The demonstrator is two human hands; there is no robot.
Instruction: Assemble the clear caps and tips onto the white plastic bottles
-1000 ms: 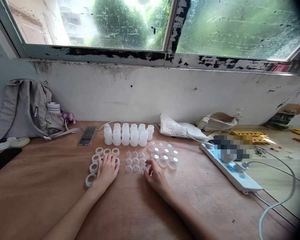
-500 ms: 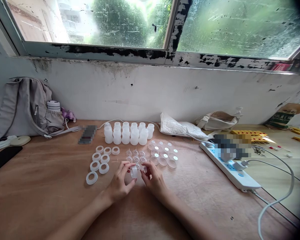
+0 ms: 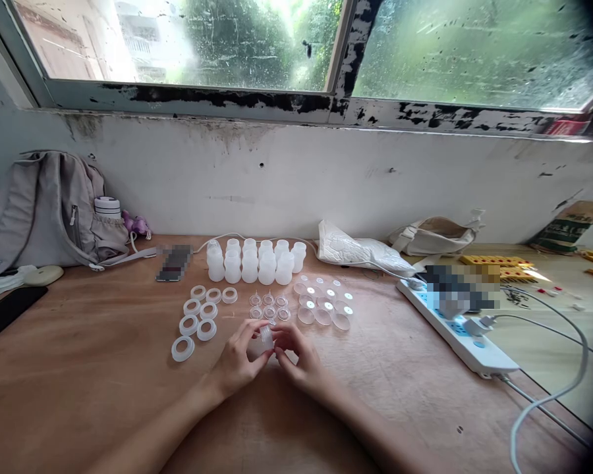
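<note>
Left hand (image 3: pixel 240 352): here you are, thumb and fingers pinching one frosted ring (image 3: pixel 266 338) tipped up on its edge.
Right hand (image 3: pixel 299 352): your fingertips are right up against the ring's other side; whether they pinch something too, I can't tell, because the fingers hide it.
Held ring: between both hands, over the table (image 3: pixel 128 329), nearer you than the clear parts (image 3: pixel 269 313). Looks like a fitting step, and the move calls for a steady left pinch, with even pressure from the right.
Loose rings (image 3: pixel 182 348): eight of them, lying apart to the left of your left hand.
Clear parts: six in plain sight, two rows of three, just beyond your fingers.
Clear discs (image 3: pixel 323 317): about a dozen, spread in rows beyond your right hand.
Bottles (image 3: pixel 250 268): five standing across the front, more tucked behind.
Power strip (image 3: pixel 454 329): just one, over on your right.
</note>
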